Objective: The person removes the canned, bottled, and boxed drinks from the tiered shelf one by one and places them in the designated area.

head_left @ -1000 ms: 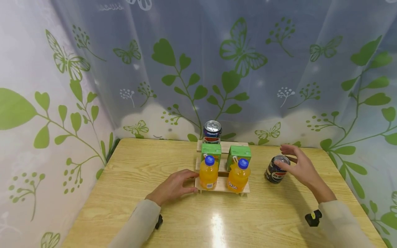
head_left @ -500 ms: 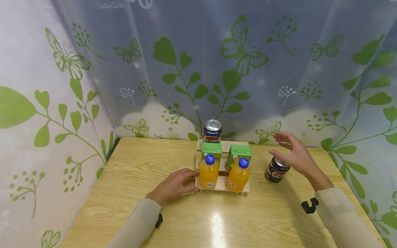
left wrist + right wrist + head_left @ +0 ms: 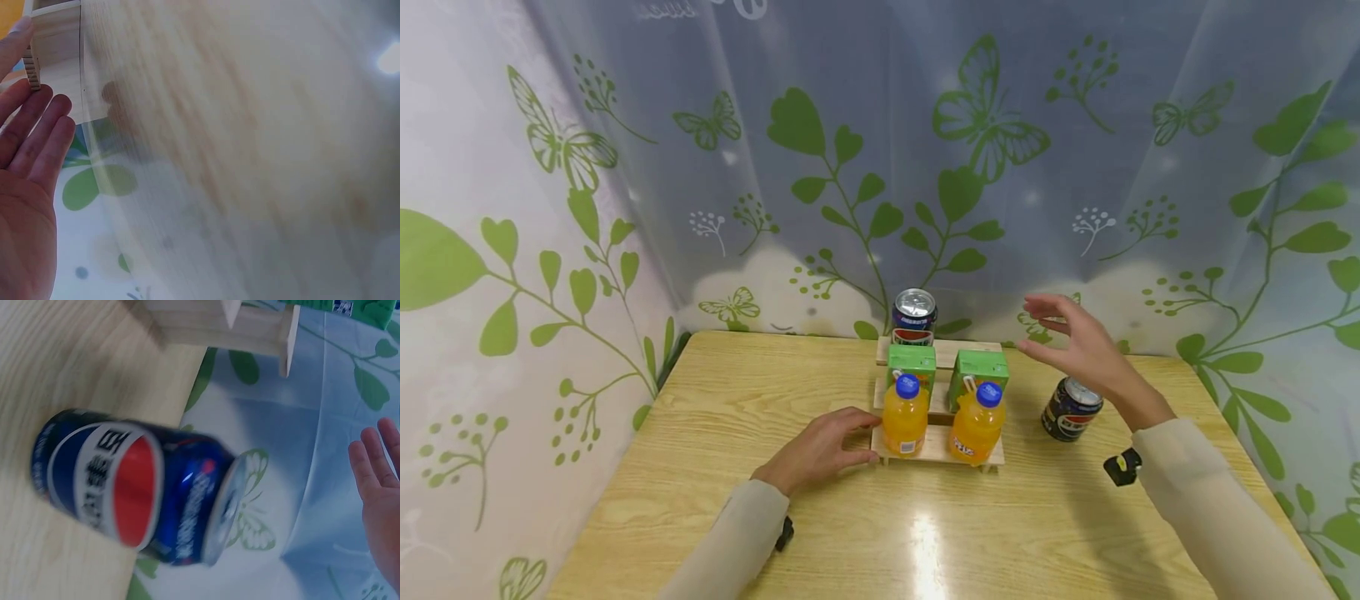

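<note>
A stepped wooden display rack (image 3: 937, 444) stands at the table's middle. My left hand (image 3: 822, 450) is at its left end, thumb and fingertips on either edge of the lowest step. In the left wrist view the thumb (image 3: 14, 45) overlaps the wood. Two orange drink bottles (image 3: 905, 423) with blue caps stand on the front step, two green juice cartons (image 3: 979, 367) on the middle one. One Pepsi can (image 3: 914, 312) sits on the top step, at left. My right hand (image 3: 1078, 346) hovers with loosely extended fingers, holding nothing. A second Pepsi can (image 3: 1071, 410) stands upright below it.
The wooden table (image 3: 745, 375) reaches back to a patterned curtain (image 3: 850, 233), which also lines both sides. The standing can is right of the rack, with table surface between them. Light glares on the tabletop in front of the rack.
My right hand has risen off the loose Pepsi can and moved left and back toward the rack's top step. The can stays in place, and my left hand has not moved.
</note>
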`<state>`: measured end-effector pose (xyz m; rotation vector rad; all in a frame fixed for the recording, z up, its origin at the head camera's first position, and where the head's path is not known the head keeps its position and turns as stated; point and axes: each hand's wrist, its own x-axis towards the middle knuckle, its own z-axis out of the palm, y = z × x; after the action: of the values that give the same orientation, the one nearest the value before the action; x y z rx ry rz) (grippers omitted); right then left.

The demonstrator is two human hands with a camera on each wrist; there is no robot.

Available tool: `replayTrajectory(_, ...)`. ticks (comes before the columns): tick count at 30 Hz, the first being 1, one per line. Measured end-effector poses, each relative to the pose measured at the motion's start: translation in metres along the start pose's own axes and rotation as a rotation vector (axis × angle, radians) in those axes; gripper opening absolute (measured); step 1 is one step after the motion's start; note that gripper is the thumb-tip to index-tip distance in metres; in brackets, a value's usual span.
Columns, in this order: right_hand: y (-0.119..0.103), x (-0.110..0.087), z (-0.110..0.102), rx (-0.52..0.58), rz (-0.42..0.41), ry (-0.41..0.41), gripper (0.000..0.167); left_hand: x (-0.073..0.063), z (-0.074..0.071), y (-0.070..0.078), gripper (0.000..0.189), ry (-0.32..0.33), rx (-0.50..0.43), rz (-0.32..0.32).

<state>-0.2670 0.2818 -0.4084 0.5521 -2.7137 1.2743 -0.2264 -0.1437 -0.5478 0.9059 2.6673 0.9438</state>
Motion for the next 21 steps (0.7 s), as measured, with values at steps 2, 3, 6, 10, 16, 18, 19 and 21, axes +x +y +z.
replayTrajectory(2,-0.005,0.005,0.002,0.009,-0.012,-0.007,0.069,0.0,0.0,0.0,0.056,0.0,0.001,0.0)
replayTrajectory(3,-0.007,0.007,0.004,0.012,-0.019,-0.012,0.07,0.0,0.0,0.0,0.056,0.0,0.002,0.001)
replayTrajectory(6,-0.015,0.015,0.007,0.024,-0.045,-0.028,0.071,0.0,0.0,0.0,0.056,0.002,0.003,0.002)
replayTrajectory(10,-0.023,0.025,0.013,0.044,-0.073,-0.049,0.071,0.0,0.0,0.0,0.056,0.003,-0.001,0.003)
replayTrajectory(16,-0.033,0.038,0.02,0.063,-0.076,-0.083,0.072,0.0,0.0,0.001,0.056,0.005,0.001,0.009)
replayTrajectory(18,-0.035,0.042,0.022,0.057,-0.084,-0.094,0.073,0.0,0.0,0.001,0.056,0.007,0.003,0.012)
replayTrajectory(19,-0.037,0.043,0.023,0.048,-0.09,-0.1,0.073,0.0,0.0,0.001,0.056,0.008,0.004,0.012)
replayTrajectory(21,-0.04,0.047,0.026,0.034,-0.096,-0.11,0.073,0.0,0.0,0.001,0.056,0.008,0.004,0.011)
